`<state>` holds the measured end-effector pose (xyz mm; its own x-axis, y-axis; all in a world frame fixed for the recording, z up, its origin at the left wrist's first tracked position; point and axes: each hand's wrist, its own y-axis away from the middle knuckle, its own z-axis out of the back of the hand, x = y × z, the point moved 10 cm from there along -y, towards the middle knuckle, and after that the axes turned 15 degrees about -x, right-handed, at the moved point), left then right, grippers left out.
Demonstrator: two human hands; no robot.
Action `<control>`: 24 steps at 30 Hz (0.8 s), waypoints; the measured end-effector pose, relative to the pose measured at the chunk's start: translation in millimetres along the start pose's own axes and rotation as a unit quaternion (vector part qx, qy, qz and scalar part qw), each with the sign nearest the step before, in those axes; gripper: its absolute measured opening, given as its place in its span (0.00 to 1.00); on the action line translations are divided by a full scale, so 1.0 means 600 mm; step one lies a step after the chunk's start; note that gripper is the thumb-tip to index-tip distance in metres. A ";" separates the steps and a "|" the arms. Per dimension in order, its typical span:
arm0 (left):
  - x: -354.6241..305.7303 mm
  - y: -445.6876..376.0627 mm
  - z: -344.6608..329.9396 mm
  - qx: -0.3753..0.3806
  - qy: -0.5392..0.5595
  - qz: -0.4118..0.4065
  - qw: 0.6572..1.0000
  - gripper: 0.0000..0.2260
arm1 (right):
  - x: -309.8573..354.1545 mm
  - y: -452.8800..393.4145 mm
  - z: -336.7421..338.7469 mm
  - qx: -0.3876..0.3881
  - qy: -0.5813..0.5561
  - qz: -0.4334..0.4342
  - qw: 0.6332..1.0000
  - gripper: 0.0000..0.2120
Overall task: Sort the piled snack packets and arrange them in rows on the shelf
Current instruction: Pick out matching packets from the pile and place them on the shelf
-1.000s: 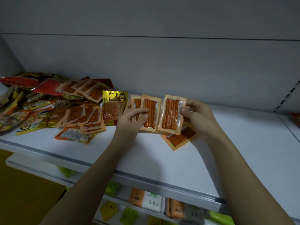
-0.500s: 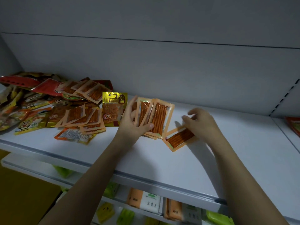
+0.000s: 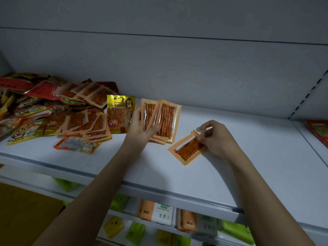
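Left hand (image 3: 142, 126): fingers and thumb curled round fanned stack of orange-bordered snack-stick packets (image 3: 162, 120), held upright above white shelf (image 3: 248, 174). Right hand (image 3: 215, 137): fingertips pinching upper end of single orange-bordered packet (image 3: 187, 150), which lies flat and tilted on shelf, just right of held stack. Gold packet (image 3: 119, 113) just left of left hand. Unsorted packet pile (image 3: 53, 112) covers shelf's left end. Red packet (image 3: 319, 132) at far right edge. Lower shelf (image 3: 159, 226) holds green, yellow, orange packs.
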<state>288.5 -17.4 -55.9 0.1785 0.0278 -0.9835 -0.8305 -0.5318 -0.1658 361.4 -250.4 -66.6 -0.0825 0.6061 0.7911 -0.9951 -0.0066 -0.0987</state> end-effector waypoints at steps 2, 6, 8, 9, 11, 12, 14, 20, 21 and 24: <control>0.004 -0.003 0.003 -0.009 0.003 0.011 1.000 0.23 | 0.001 -0.001 0.001 -0.011 0.025 0.012 1.000 0.08; 0.007 -0.005 0.007 -0.017 0.001 0.021 1.000 0.25 | -0.003 0.001 -0.009 -0.013 0.089 0.023 0.996 0.07; 0.007 -0.003 0.007 -0.012 0.002 0.020 1.000 0.24 | -0.001 -0.002 -0.009 -0.027 0.103 0.028 0.994 0.12; 0.007 -0.002 0.005 -0.006 0.003 0.020 1.000 0.22 | -0.001 -0.002 -0.010 -0.034 0.119 0.028 0.992 0.12; 0.006 0.001 0.000 0.011 0.007 0.023 1.000 0.21 | 0.005 -0.002 -0.014 -0.044 0.176 0.034 0.983 0.10; 0.006 0.003 -0.002 0.018 0.009 0.026 0.999 0.21 | 0.011 -0.001 -0.016 -0.052 0.197 0.045 0.978 0.08; 0.004 0.007 -0.007 0.028 0.015 0.025 0.999 0.22 | 0.026 -0.002 -0.018 -0.053 0.169 0.074 0.981 0.07; -0.002 0.007 -0.005 0.029 0.017 0.036 0.999 0.21 | 0.097 0.018 0.014 -0.006 -0.095 0.119 0.988 0.08; -0.003 0.010 -0.008 0.039 0.016 0.037 0.998 0.21 | 0.110 0.024 0.016 -0.009 -0.095 0.130 0.987 0.08; -0.007 0.022 -0.022 0.078 0.028 0.035 0.996 0.21 | 0.137 0.038 0.016 -0.034 -0.087 0.156 0.983 0.08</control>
<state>283.6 -35.5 -53.1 0.1424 -0.0546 -0.9883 -0.9132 -0.3924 -0.1099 331.3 -208.4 1.9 -0.3967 0.4371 0.8072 -0.9146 -0.1134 -0.3881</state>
